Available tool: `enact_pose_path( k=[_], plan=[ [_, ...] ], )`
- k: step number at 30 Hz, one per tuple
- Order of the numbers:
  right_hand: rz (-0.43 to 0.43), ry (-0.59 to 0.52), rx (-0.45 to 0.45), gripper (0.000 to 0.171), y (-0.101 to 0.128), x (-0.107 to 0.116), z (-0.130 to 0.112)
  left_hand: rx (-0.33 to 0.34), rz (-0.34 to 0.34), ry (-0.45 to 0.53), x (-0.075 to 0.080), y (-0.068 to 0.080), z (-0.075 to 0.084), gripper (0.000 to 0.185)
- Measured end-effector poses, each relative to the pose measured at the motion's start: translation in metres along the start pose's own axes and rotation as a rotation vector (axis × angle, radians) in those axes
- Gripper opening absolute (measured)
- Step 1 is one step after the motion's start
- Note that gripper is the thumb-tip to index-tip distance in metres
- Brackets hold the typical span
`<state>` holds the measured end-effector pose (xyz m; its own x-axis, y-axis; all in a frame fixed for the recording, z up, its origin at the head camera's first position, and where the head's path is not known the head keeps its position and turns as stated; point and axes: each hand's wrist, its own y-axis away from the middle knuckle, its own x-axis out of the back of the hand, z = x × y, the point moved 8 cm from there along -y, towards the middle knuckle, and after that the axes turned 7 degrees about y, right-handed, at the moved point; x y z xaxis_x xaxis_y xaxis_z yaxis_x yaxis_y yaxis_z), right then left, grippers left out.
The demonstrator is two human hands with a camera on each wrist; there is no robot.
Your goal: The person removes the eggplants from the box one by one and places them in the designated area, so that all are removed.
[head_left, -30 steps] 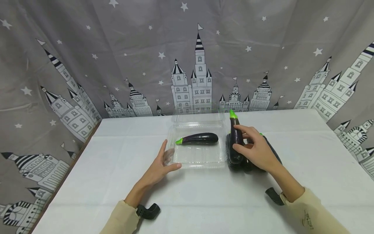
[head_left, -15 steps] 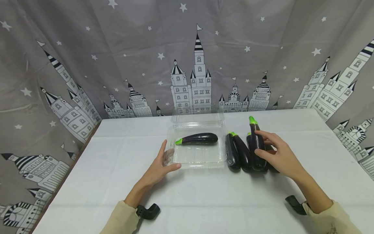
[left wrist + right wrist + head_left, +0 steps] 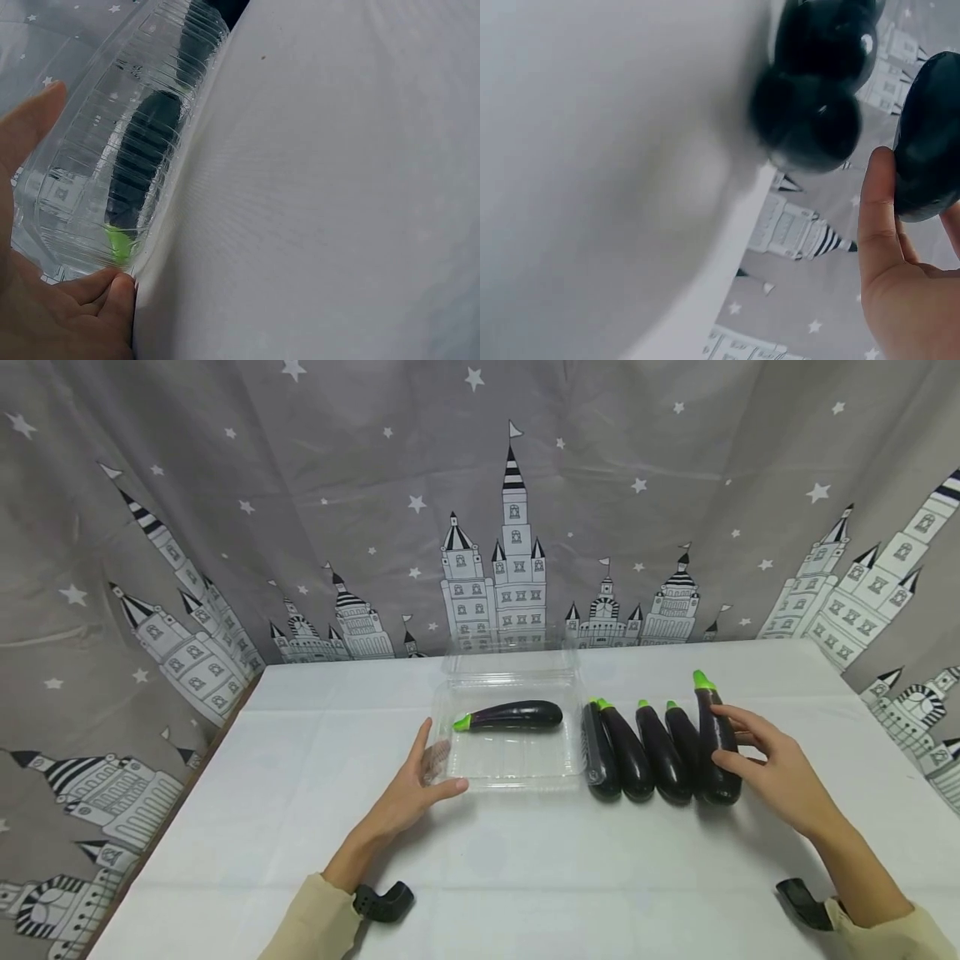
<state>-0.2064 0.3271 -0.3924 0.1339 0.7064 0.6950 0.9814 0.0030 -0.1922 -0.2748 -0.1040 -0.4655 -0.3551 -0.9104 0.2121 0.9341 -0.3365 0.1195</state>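
Observation:
A clear plastic clamshell container (image 3: 510,768) stands on the white table with its lid raised at the back. One dark eggplant (image 3: 521,715) lies crosswise inside it, green stem to the left. My left hand (image 3: 401,797) rests against the container's left front corner, thumb and fingers spread; in the left wrist view, fingertips (image 3: 116,289) touch its lower edge. My right hand (image 3: 776,768) holds another eggplant (image 3: 716,756) between thumb and fingers, stem pointing away, at the right end of a row. The right wrist view shows this eggplant (image 3: 930,142) apart from the others.
Several eggplants (image 3: 630,760) lie side by side right of the container, stems toward the back; the leftmost is close to its wall. A grey curtain (image 3: 337,468) printed with castles hangs behind the white tabletop (image 3: 480,877).
My right hand has carried its eggplant rightward, from beside the container to the row's right end, uncovering the other eggplants. The left hand and the container have stayed in place.

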Motion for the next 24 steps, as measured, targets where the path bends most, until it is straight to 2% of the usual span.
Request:
enact_pose_path(
  k=[12, 24],
  plan=[
    [-0.005, 0.026, -0.060, 0.056, 0.002, 0.012, 0.036, 0.001, 0.007, -0.011, -0.001, 0.000, 0.000, 0.111],
    [-0.056, 0.036, -0.111, 0.055, -0.003, 0.007, 0.048, -0.001, 0.012, -0.003, -0.001, 0.000, 0.000, 0.111]
  ],
)
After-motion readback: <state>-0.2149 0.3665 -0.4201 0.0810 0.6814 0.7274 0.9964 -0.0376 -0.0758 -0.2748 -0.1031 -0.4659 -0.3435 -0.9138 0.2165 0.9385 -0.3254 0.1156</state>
